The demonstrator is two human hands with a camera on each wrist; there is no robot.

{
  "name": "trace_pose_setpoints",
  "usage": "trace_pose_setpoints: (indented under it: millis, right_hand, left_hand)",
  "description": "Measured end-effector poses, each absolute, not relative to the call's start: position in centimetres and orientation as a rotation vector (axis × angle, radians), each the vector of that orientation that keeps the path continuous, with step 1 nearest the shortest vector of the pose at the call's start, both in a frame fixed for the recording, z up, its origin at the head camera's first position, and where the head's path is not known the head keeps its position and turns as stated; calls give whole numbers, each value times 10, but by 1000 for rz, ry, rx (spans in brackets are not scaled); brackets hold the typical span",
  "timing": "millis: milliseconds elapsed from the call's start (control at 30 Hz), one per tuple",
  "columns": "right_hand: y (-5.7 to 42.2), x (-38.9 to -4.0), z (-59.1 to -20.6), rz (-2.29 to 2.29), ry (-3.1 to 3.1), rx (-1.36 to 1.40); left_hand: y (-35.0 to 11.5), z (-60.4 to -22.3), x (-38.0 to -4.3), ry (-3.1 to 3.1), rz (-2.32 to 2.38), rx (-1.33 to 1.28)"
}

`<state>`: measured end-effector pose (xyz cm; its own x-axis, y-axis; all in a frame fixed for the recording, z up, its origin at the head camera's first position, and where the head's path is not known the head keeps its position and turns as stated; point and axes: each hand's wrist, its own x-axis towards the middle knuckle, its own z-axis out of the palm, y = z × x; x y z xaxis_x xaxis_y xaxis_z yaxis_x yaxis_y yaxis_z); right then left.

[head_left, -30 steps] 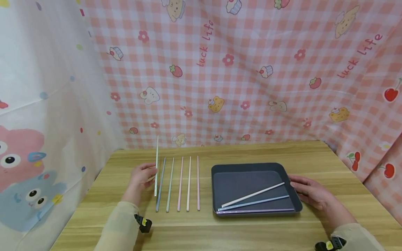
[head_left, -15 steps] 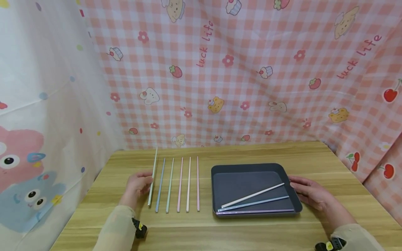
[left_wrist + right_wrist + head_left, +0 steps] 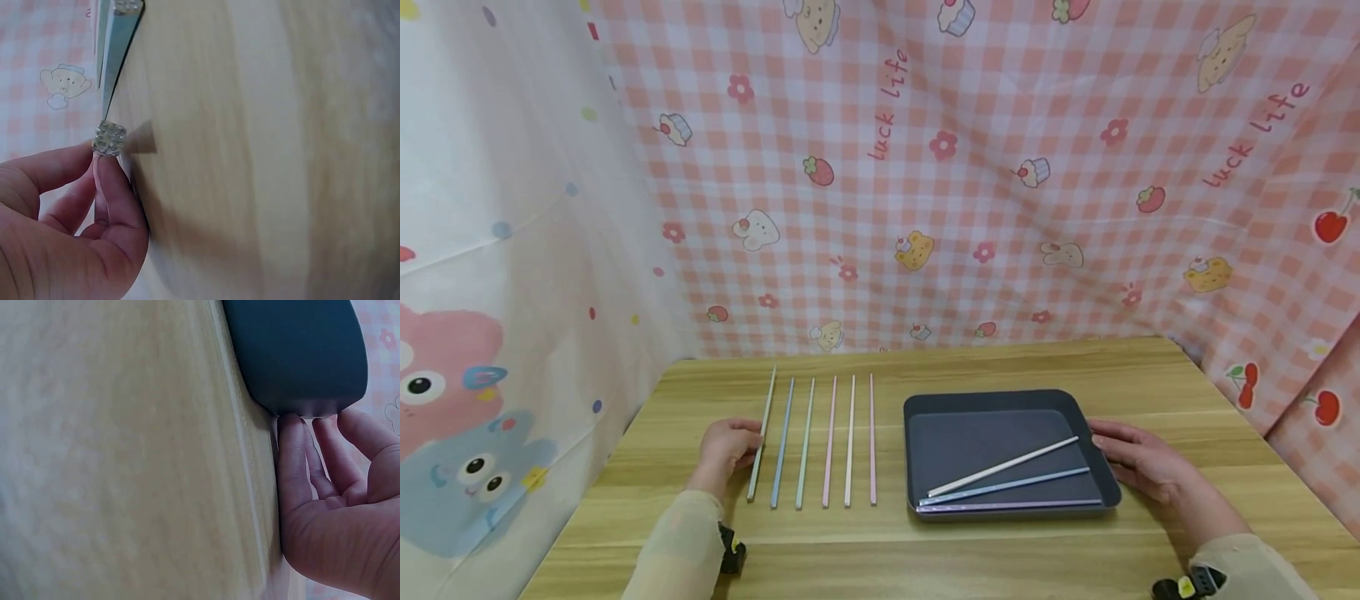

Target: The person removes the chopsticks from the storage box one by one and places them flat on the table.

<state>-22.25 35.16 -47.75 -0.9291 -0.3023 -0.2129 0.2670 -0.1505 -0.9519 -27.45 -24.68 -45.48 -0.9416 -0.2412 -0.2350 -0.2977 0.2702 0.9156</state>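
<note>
My left hand [image 3: 727,454] pinches a pale green chopstick [image 3: 763,433] at the left end of a row on the table. In the left wrist view, thumb and finger hold this chopstick [image 3: 109,139] by the sides, its square end toward the camera. Beside it lies a blue chopstick [image 3: 783,442], then a green chopstick [image 3: 806,442] and several pink and whitish ones, all roughly parallel. A dark grey tray [image 3: 985,402] stands on the right. Against its right wall rest the fingertips of my right hand [image 3: 1150,462]; the right wrist view shows nearly straight fingers touching the tray [image 3: 300,356].
Inside the tray lie a white chopstick [image 3: 1003,467], a blue chopstick [image 3: 1007,487] and a purple chopstick [image 3: 1011,506], slanting to differing degrees. Behind the wooden table [image 3: 895,558] hangs a pink checked cloth [image 3: 880,192]; a white printed curtain [image 3: 535,250] hangs at the left.
My left hand has moved left and down with the pale green chopstick, from above the row onto the table, left of the blue one. The right hand and tray have stayed put.
</note>
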Motion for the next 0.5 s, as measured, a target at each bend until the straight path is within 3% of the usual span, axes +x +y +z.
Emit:
trace_pose_setpoints:
  millis: [500]
  right_hand:
    - [353, -224, -478, -2118, 1749, -54]
  left_hand:
    - [-245, -458, -271, 2508, 1732, -492]
